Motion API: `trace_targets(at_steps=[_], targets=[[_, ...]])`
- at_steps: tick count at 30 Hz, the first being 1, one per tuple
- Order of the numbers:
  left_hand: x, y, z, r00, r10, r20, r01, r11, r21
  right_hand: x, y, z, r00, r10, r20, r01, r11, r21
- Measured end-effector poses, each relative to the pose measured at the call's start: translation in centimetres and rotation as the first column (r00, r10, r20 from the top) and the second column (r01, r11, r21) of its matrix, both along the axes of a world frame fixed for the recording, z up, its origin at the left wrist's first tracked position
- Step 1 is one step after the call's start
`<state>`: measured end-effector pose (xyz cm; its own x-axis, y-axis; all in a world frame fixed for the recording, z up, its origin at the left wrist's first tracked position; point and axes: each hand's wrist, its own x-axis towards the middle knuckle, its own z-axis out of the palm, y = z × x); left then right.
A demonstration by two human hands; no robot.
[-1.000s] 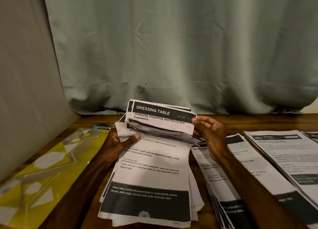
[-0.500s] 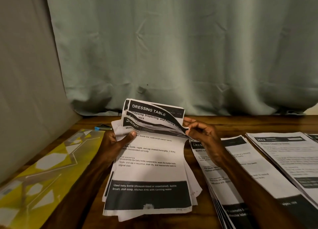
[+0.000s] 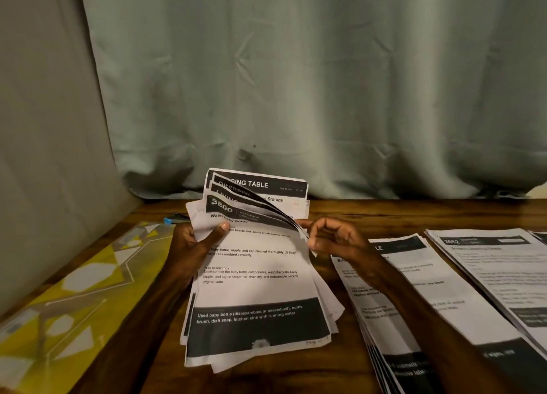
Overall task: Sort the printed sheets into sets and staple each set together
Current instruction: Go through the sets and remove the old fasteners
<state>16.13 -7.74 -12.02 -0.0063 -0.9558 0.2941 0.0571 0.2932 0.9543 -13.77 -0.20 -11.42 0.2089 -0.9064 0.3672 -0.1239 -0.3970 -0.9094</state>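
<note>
Sheets (image 3: 251,278), lower centre of the frame, rest on the tabletop (image 3: 370,211). My left hand (image 3: 189,245) grips their left edge under the thumb; my right hand (image 3: 334,239) pinches the fanned upper corners. Thin, limp, slippery paper: I judge edge grips safest.

Dim, warm indoor light with a greenish-yellow cast overall. Brightest patch is the white of the held sheets (image 3: 251,263), whose print reads sharp at centre. The piles at right (image 3: 485,275) look soft, text smeared (motion or edge blur, cannot tell which). The curtain (image 3: 296,82) is evenly lit, with soft shadows in its folds and a dark band where it meets the table (image 3: 384,213). The forearms (image 3: 429,319) are nearly lost in shadow. Wide-angle bending toward the frame edges
</note>
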Motion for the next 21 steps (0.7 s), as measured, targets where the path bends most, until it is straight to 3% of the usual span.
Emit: trace_targets(at_steps=[4,7,12,21], targets=[[-0.2,0.1,0.0,0.999,0.020,-0.030,-0.019,1.000,0.006,1.0,0.4,0.2,0.982,-0.117,-0.147,0.117,0.993,-0.004],[-0.3,0.1,-0.1,0.999,0.010,-0.044,-0.009,1.000,0.015,2.5,0.4,-0.3,0.951,-0.263,-0.163,0.235,0.957,-0.170],[-0.6,0.5,-0.1,1.000,-0.002,-0.001,0.002,1.000,-0.023,3.6,-0.7,-1.7,0.917,-0.365,-0.164,0.284,0.883,-0.374],[-0.6,0.4,-0.2,1.000,0.010,0.025,-0.005,0.979,-0.202,4.2,-0.8,-2.4,0.895,-0.441,-0.064,0.417,0.880,-0.226]])
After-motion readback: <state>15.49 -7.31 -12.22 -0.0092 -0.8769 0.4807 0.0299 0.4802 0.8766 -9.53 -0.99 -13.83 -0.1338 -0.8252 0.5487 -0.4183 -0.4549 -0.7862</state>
